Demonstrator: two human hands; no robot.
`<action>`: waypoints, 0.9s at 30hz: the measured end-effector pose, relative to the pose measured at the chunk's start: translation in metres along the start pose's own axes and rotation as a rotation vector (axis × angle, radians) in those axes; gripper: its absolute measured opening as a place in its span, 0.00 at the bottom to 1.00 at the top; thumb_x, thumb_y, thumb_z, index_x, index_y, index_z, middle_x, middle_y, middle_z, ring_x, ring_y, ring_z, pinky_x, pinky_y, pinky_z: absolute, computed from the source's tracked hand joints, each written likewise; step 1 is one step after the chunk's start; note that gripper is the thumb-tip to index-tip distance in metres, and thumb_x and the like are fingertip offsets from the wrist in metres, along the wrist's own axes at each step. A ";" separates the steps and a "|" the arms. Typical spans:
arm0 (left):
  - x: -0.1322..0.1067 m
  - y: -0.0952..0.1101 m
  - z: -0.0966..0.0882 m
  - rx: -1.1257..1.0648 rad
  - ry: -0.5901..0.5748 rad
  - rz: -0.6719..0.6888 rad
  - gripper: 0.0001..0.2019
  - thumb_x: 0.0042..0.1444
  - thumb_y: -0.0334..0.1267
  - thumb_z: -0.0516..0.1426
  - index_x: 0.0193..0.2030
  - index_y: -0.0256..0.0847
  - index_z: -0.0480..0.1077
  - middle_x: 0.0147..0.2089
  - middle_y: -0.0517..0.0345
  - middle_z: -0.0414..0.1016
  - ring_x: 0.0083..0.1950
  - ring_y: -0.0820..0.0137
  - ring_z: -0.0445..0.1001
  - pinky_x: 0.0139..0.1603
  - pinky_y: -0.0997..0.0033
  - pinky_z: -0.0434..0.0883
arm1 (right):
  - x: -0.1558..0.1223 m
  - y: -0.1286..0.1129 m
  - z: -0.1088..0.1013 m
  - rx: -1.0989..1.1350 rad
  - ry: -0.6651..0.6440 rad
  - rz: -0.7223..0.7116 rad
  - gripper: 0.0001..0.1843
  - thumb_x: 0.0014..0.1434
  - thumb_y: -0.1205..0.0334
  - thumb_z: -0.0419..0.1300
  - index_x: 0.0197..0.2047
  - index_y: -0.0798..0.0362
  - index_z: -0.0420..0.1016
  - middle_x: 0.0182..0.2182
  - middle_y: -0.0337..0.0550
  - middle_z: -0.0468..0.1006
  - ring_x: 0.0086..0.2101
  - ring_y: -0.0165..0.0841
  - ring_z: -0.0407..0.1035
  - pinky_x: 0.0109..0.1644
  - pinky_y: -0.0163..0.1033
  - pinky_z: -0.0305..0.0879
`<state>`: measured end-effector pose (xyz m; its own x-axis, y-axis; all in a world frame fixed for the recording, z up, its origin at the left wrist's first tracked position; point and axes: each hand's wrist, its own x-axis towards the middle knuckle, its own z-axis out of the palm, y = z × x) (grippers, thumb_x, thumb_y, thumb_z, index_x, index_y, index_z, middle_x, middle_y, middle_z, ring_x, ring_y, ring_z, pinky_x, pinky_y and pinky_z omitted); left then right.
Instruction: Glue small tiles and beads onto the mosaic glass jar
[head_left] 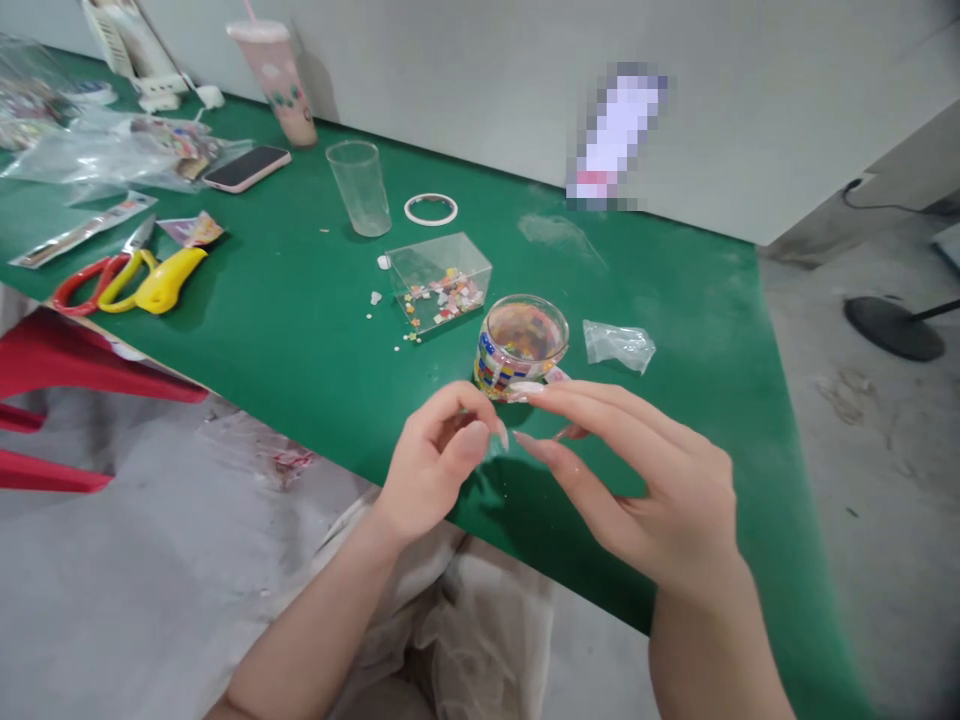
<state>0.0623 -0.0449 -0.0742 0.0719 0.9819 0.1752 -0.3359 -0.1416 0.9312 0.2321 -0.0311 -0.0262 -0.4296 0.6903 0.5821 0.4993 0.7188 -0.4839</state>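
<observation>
Green tabletop [292, 300] carries a round, multicolour-tiled glass cup [498, 362]; nearby, the left hand [433, 460] pinches what seems clear film [494, 447]; the right hand [667, 480] holds thumb and forefinger apart.

Green bench [285, 260], and it's busy! Near the front stands the mosaic-sided glass cup [495, 362], a clear box [442, 285] of colourful chips [450, 292] just beyond it on the left, a crumpled clear wrapper [619, 345] off to its right. Further back, a white ring [408, 209] lying flat, a clear tumbler [360, 190], a pink lidded cup [274, 85]. Over left: phone [247, 169], plastic bags [112, 150], slim packet [86, 230], and red-and-yellow scissors [114, 272]!
</observation>
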 end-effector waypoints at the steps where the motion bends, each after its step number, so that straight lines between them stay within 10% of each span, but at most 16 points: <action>1: -0.001 0.004 -0.003 0.075 0.019 0.058 0.18 0.58 0.55 0.57 0.38 0.42 0.74 0.30 0.62 0.65 0.21 0.81 0.57 0.19 0.78 0.55 | 0.000 0.000 0.000 0.001 0.008 0.000 0.14 0.60 0.69 0.61 0.50 0.54 0.74 0.45 0.43 0.82 0.44 0.31 0.76 0.47 0.33 0.74; 5: -0.007 0.016 -0.005 0.277 0.012 0.199 0.14 0.58 0.45 0.61 0.51 0.50 0.76 0.43 0.57 0.69 0.25 0.81 0.65 0.21 0.78 0.65 | 0.000 0.001 -0.001 0.005 0.033 0.007 0.16 0.60 0.68 0.62 0.52 0.49 0.73 0.46 0.42 0.81 0.44 0.34 0.77 0.47 0.38 0.76; 12: -0.007 0.030 0.009 0.547 0.130 0.385 0.05 0.54 0.31 0.64 0.36 0.45 0.80 0.33 0.60 0.73 0.27 0.79 0.69 0.24 0.81 0.69 | 0.001 0.006 0.002 0.092 -0.016 0.022 0.16 0.61 0.66 0.61 0.52 0.49 0.74 0.45 0.43 0.82 0.43 0.34 0.77 0.44 0.38 0.76; 27: -0.005 0.038 -0.006 0.062 0.355 0.008 0.11 0.58 0.39 0.61 0.26 0.39 0.71 0.18 0.68 0.57 0.15 0.83 0.49 0.16 0.76 0.47 | 0.005 0.006 0.015 0.406 -0.036 0.161 0.13 0.56 0.66 0.65 0.46 0.50 0.78 0.35 0.39 0.84 0.35 0.30 0.77 0.35 0.33 0.73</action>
<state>0.0433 -0.0546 -0.0414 -0.2647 0.9617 0.0707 -0.2765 -0.1459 0.9499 0.2220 -0.0222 -0.0359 -0.4005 0.7934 0.4585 0.2290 0.5711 -0.7883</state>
